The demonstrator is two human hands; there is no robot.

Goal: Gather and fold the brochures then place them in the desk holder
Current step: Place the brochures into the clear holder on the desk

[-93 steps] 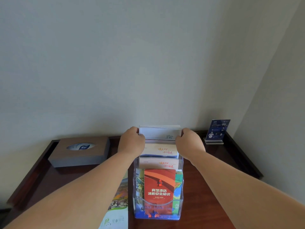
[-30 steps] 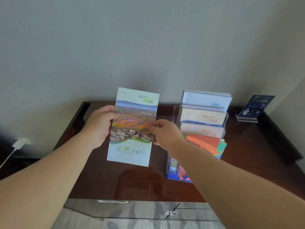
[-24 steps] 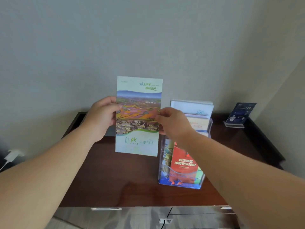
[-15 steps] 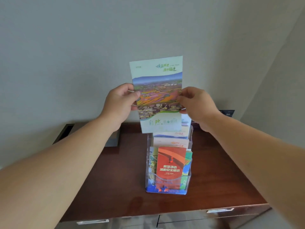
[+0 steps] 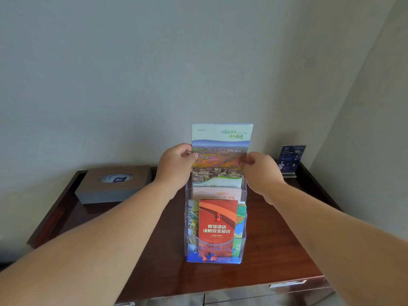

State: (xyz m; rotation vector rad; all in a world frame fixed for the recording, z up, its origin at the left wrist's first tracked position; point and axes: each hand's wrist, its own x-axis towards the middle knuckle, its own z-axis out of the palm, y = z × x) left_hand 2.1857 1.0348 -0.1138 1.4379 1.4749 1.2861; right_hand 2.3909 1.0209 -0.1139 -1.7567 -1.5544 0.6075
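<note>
Pinching landscape brochure [image 5: 220, 149] at both side edges with left grip [image 5: 175, 166] and right grip [image 5: 259, 171]; no longer up in air, bottom now inside a far pocket of desk holder [image 5: 242, 250]; probably needs only letting go.

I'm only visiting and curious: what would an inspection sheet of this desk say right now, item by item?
Surface: dark wooden desk, glossy.
Job's things: clear desk holder stands upright mid-desk; landscape brochure upright, its lower end down in a rear tier; pale brochure in the tier in front of it; red brochure in the front tier.
Clutter: tissue box at the back left; blue sign card in a stand at the back right.
Hands: left hand and right hand pinch the landscape brochure's side edges.
Cables: nothing seen.
Surroundings: plain walls meeting in a corner; drawer handle below the desk edge.
</note>
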